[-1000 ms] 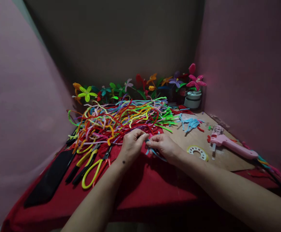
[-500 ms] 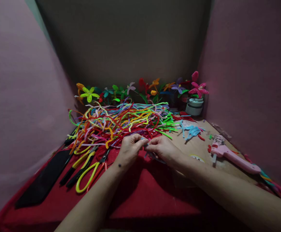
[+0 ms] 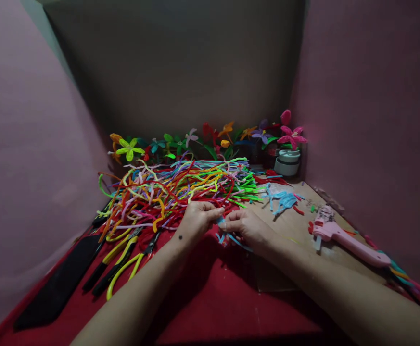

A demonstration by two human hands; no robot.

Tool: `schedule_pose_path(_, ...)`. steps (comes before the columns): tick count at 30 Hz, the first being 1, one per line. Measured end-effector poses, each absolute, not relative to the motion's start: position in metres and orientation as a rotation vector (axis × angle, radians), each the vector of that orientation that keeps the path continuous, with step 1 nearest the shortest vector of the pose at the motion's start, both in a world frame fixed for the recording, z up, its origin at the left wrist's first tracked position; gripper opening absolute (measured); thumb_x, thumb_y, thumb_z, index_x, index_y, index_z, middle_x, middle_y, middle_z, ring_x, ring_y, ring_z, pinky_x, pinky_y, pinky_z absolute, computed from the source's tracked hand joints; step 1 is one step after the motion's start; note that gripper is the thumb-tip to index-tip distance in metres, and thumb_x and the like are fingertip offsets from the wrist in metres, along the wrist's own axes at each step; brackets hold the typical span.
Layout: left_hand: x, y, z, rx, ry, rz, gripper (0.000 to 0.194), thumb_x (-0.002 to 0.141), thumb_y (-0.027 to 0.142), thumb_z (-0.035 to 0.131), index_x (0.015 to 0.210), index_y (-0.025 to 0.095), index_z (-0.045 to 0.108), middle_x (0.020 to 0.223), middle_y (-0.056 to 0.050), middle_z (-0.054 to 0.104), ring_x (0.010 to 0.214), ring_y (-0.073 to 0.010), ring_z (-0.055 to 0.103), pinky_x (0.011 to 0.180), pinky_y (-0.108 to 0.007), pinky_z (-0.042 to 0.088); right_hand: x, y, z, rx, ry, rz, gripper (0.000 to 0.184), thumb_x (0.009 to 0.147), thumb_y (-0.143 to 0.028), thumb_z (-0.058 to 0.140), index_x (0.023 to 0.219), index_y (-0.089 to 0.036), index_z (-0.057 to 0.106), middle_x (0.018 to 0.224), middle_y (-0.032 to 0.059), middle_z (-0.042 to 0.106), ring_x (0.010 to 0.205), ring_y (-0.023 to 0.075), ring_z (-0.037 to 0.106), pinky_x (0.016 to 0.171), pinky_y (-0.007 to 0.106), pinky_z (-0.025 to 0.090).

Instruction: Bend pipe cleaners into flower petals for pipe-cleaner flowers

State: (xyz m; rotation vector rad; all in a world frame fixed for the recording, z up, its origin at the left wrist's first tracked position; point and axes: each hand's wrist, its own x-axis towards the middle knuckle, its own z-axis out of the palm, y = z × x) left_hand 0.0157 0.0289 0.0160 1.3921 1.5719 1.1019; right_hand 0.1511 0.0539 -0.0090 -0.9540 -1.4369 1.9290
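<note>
Between my two hands is a light blue pipe cleaner [image 3: 239, 242], bent at the fingers, with loose ends trailing below my right hand. My left hand [image 3: 199, 218] pinches its upper end between thumb and forefinger. My right hand [image 3: 244, 226] is closed round it just to the right, its fingertips close to the left ones. Part of the piece is hidden behind the right fingers. Just beyond the hands spreads a large pile of pipe cleaners [image 3: 181, 182] in many colours.
Left of my forearm lie pliers [image 3: 118, 254], yellow-handled scissors [image 3: 126, 271] and a black flat case [image 3: 60, 283]. On the cardboard [image 3: 267, 226] at right are blue pipe cleaner pieces [image 3: 282, 201] and a pink glue gun [image 3: 350, 242]. Pipe cleaner flowers [image 3: 292, 137] line the back.
The view has tilted slightly. My fingertips have moved a little apart, and more of the light blue pipe cleaner shows between and below them.
</note>
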Motion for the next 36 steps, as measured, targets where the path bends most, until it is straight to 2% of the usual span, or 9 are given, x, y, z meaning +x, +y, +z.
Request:
schedule_pose_path(4,0.014,0.027,0.012,1.317,1.490,1.206,0.037,0.068,0.043,0.060,0.047,0.014,0.049,0.037,0.005,0.040,0.035,-0.0044,0.031,0.038,-0.020,0.022,0.151,0.054,-0.013,-0.949,-1.397,1.946,0.013,0.056,-0.022,0.061,0.050,-0.014,0.052,0.037,-0.0042,0.048,0.032,0.0050,0.034,0.037,0.020,0.019)
schedule_pose_path(8,0.003,0.025,0.006,1.094,1.373,1.316,0.038,0.071,0.051,0.056,0.071,0.013,0.060,0.053,0.002,0.053,0.037,-0.0049,0.037,0.035,-0.018,0.023,0.150,0.056,-0.019,-0.964,-1.398,1.895,0.017,0.059,-0.026,0.064,0.053,-0.014,0.053,0.037,-0.0051,0.045,0.033,0.0051,0.032,0.037,0.021,0.018)
schedule_pose_path(14,-0.001,0.020,0.003,1.186,1.236,1.216,0.033,0.066,0.039,0.065,0.086,0.013,0.062,0.048,0.005,0.047,0.037,-0.0039,0.034,0.038,-0.018,0.022,0.150,0.056,-0.022,-0.910,-1.406,1.919,0.016,0.060,-0.025,0.063,0.054,-0.014,0.053,0.042,-0.0033,0.049,0.035,0.0062,0.035,0.039,0.021,0.020)
schedule_pose_path(18,0.005,0.019,0.002,1.357,1.414,1.203,0.023,0.068,0.037,0.059,0.069,0.014,0.060,0.049,0.004,0.048,0.042,-0.0061,0.036,0.043,-0.020,0.027,0.150,0.053,-0.023,-0.901,-1.509,1.860,0.018,0.062,-0.024,0.061,0.050,-0.015,0.050,0.038,-0.0051,0.043,0.035,0.0058,0.031,0.039,0.022,0.019)
schedule_pose_path(21,0.007,0.022,-0.001,1.531,1.669,1.143,0.020,0.066,0.032,0.057,0.056,0.015,0.056,0.051,0.003,0.048,0.049,-0.0087,0.040,0.048,-0.021,0.031,0.148,0.049,-0.024,-0.906,-1.679,1.665,0.020,0.063,-0.019,0.057,0.046,-0.015,0.046,0.038,-0.0056,0.040,0.037,0.0049,0.029,0.040,0.021,0.020)
schedule_pose_path(24,0.006,0.024,-0.002,1.667,1.796,1.010,0.019,0.065,0.028,0.054,0.050,0.016,0.053,0.050,0.003,0.046,0.051,-0.0095,0.040,0.048,-0.021,0.029,0.147,0.043,-0.023,-0.872,-1.818,1.457,0.021,0.063,-0.015,0.055,0.044,-0.014,0.046,0.042,-0.0042,0.042,0.042,0.0049,0.033,0.043,0.020,0.023)
schedule_pose_path(28,0.001,0.023,0.002,1.499,1.623,1.085,0.020,0.067,0.032,0.056,0.057,0.014,0.055,0.048,0.004,0.045,0.045,-0.0070,0.037,0.043,-0.020,0.027,0.150,0.043,-0.018,-0.945,-1.637,1.718,0.019,0.066,-0.024,0.058,0.052,-0.013,0.053,0.042,-0.0031,0.048,0.036,0.0046,0.033,0.039,0.020,0.022)
schedule_pose_path(32,-0.004,0.022,0.000,1.218,1.366,1.124,0.033,0.070,0.047,0.057,0.072,0.014,0.056,0.044,0.007,0.041,0.033,-0.0040,0.029,0.035,-0.018,0.020,0.152,0.054,-0.021,-0.830,-1.277,1.962,0.020,0.061,-0.031,0.066,0.065,-0.013,0.058,0.050,-0.0013,0.057,0.038,0.0067,0.044,0.040,0.020,0.027)
schedule_pose_path(36,0.000,0.020,-0.004,1.238,1.305,0.956,0.029,0.067,0.042,0.063,0.070,0.014,0.054,0.045,0.004,0.048,0.031,-0.0044,0.034,0.035,-0.018,0.022,0.151,0.064,-0.029,-0.740,-1.101,1.992,0.024,0.056,-0.029,0.072,0.066,-0.013,0.056,0.051,-0.0025,0.055,0.042,0.0069,0.046,0.044,0.020,0.032)
